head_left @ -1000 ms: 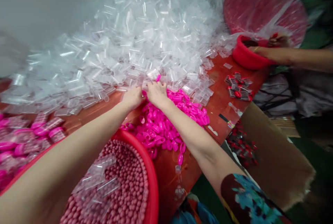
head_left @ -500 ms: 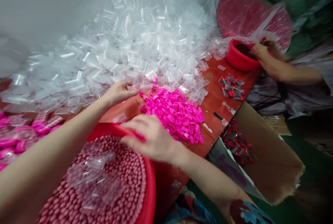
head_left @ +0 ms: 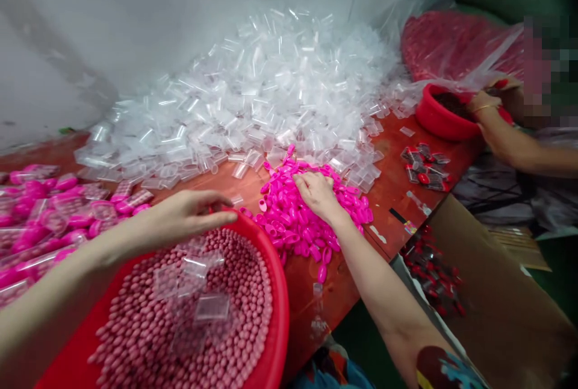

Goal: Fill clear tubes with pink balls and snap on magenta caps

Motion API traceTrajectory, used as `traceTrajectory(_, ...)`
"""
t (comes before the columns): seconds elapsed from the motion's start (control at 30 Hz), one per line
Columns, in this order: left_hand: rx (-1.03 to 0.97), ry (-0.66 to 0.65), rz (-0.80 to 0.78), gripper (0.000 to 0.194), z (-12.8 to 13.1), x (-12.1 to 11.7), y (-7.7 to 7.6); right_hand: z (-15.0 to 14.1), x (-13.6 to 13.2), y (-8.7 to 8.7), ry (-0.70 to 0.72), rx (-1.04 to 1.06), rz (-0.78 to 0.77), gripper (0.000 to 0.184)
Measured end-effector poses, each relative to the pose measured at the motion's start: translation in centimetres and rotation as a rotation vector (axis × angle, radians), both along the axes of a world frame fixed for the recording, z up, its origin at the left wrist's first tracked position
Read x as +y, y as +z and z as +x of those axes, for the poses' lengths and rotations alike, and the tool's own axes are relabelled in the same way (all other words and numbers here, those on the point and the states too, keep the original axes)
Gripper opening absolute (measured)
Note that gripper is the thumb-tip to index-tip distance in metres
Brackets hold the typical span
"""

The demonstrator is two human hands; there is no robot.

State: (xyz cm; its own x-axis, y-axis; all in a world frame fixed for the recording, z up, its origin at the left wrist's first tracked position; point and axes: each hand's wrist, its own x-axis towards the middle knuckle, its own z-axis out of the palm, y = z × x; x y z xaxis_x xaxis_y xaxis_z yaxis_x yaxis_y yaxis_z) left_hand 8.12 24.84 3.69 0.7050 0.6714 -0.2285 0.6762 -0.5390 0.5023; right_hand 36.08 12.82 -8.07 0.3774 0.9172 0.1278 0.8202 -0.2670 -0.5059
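My left hand [head_left: 198, 213] hovers over the far rim of a red basin [head_left: 277, 292], thumb apart from the stretched fingers, holding nothing. Small pink beads [head_left: 244, 292] fill the basin, and several clear plastic sleeves [head_left: 212, 306] lie on top of them. My right hand [head_left: 316, 192] rests on a heap of bright pink plastic caps [head_left: 289, 211], its fingers spread over them and the fingertips partly hidden. Behind both hands rises a big pile of clear plastic sleeves [head_left: 271, 94].
Filled pink-capped containers [head_left: 54, 208] lie at left on the red-brown table [head_left: 311, 304]. At right, a co-worker's hands [head_left: 490, 97] are at a smaller red basin [head_left: 445, 124]. Red-capped pieces [head_left: 427, 166] lie nearby, above a cardboard box [head_left: 492, 280].
My right hand has moved from above the basin rim onto the pink caps. My left hand has drawn back from the clear sleeves to the basin's rim. The view has shifted.
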Motion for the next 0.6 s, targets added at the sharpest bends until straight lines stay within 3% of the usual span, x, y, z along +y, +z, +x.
traceTrajectory(0.07, 0.010, -0.107, -0.069, 0.043, 2.8, 1.0, -0.8, 0.7, 1.4, 0.8, 0.009, 0.026, 0.023, 0.049)
traceTrajectory(0.13, -0.007, -0.153, -0.036, 0.037, 6.2, 2.6, -2.2, 1.8, 3.7, 1.3, -0.036, -0.035, 0.002, 0.042)
traceTrajectory(0.3, 0.139, -0.176, 0.260, 0.031, 13.5, 6.2, -7.0, 3.1, 9.4, 0.8, -0.035, -0.210, -0.196, 0.036)
traceTrajectory(0.47, 0.207, -0.252, 0.264, 0.037, 16.3, 6.9, -10.9, 3.2, 11.1, -0.4, 0.010, -0.227, -0.273, 0.036)
traceTrajectory(0.6, 0.230, -0.254, 0.228, 0.043, 16.5, 7.0, -12.0, 3.6, 11.1, -0.7, 0.035, -0.194, -0.314, 0.034)
